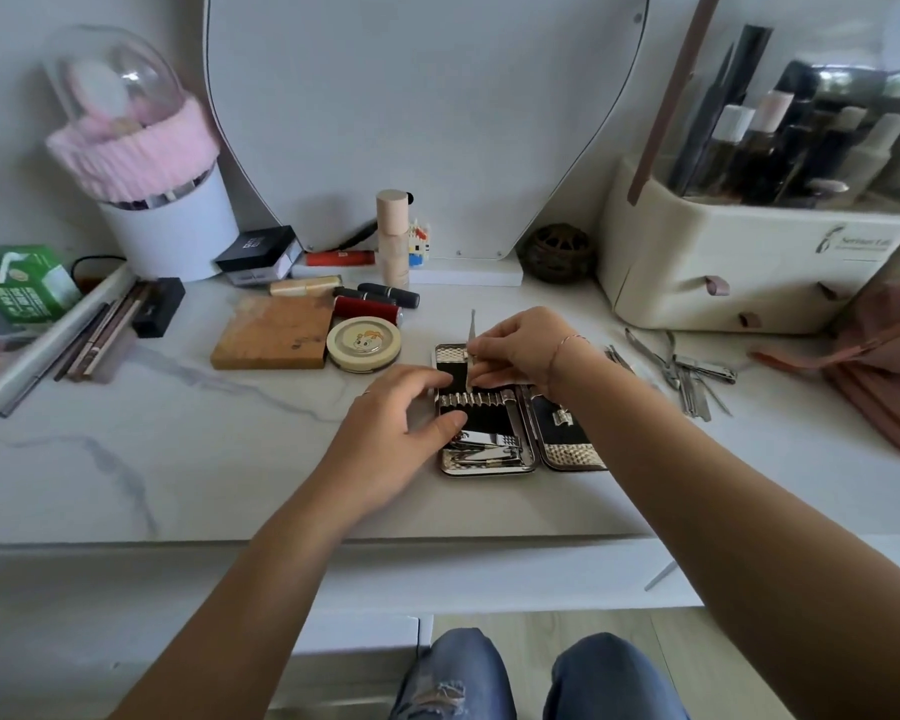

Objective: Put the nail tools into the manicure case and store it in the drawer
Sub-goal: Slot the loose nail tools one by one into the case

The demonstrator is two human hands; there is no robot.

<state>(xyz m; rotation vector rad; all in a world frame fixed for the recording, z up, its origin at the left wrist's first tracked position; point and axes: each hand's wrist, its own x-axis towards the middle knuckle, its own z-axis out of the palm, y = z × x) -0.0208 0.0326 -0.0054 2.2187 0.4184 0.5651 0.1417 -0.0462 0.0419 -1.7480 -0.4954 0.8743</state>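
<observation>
While the left hand point(391, 433) gripped the manicure case point(489, 467), the right hand point(515, 350) pinched a slim tool point(472, 330) end-on at its loops point(476, 398).

The single view comes from a camera worn on the person's head, facing forward and tilted down over a white tabletop point(178, 459). It sits close. Both forearms run in from the bottom corners and meet near the frame's centre, where the left hand point(391, 433) grips the open manicure case point(575, 452) and the right hand point(520, 350) pinches a thin nail tool point(472, 327). The wide lens spans from a green carton point(17, 283) at the left edge to a cosmetics organizer point(739, 262) at the right. Knees in jeans point(453, 678) sit at the bottom edge, and the mirror point(427, 111) is at the top.
</observation>
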